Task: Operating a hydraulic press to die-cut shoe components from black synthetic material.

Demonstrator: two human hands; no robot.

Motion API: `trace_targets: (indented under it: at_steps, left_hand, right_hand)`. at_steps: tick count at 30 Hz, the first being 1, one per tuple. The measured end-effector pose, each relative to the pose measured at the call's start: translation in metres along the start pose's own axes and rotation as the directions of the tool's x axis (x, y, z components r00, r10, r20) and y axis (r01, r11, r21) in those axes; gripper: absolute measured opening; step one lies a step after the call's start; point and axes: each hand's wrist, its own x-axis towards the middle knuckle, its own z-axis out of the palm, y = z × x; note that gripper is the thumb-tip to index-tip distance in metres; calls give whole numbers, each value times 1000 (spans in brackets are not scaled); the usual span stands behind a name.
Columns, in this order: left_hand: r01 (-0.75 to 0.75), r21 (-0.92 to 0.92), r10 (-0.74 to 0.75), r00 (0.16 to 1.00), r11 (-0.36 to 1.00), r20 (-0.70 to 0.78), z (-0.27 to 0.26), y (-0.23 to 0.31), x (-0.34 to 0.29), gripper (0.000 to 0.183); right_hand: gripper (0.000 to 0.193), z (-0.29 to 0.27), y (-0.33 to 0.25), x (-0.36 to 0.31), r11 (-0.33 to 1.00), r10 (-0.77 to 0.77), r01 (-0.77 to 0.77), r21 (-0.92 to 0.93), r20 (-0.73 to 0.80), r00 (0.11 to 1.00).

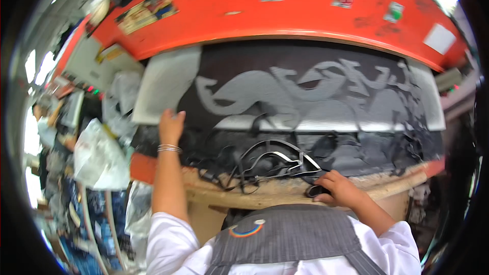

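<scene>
Nearest, the right hand (340, 189) rests on the worn wooden worktop (265, 192), fingers curled around a small dark scrap (316, 191). The looped steel cutting die (277, 162) lies just at ten o'clock, long axis left-right. Farther, the left hand (170, 126) presses flat, fingers spread, on the black sheet material (204, 122).

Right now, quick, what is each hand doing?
Left hand: open, lying flat on the black sheet beside the pale foam panel.
Right hand: grip closed on a small black piece at the wooden bench edge.
</scene>
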Motion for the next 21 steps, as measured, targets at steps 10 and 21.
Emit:
trace_targets:
  at_steps: [10, 21]
  left_hand:
    - [-109, -14, 110, 992, 994, 68, 47, -105, 150, 51]
    - [-256, -279, 233, 966, 926, -113, 78, -47, 79, 30]
  right_hand:
    - [49, -31, 69, 20, 960, 275, -248, 127, -281, 920]
    - [67, -155, 302, -318, 575, 530, -814, 84, -796, 292]
